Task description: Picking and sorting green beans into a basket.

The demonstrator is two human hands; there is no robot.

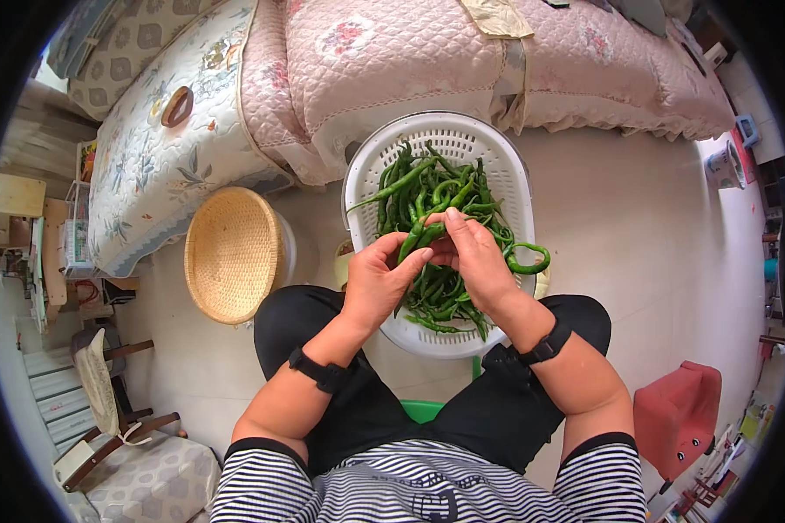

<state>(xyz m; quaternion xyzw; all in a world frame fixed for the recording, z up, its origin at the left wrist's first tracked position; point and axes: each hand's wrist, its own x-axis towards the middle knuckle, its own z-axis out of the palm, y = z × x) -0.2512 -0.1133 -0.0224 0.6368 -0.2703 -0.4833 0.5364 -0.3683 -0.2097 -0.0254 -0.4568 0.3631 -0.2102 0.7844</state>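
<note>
Over a white plastic colander basket (510, 163) heaped with long green chili peppers (441, 186), my two hands meet near the middle. My left hand (376, 278) pinches a green pepper (410, 243) between thumb and fingers. Close beside it, my right hand (481, 258) has its thumb and fingers closed around another green pepper (434, 230), partly hidden by the fingers. One curled pepper (530, 269) hangs over the basket's right rim. The basket stands in front of my knees, between my legs and the bed.
A round woven basket (229, 261) tilts to my left. Pink quilted bedding (392, 78) edges the far side, and a brown ring-shaped object (169, 116) lies on the white floral quilt (190, 153). A red small seat (670, 412) stands right; a cushioned chair (157, 474) stands left.
</note>
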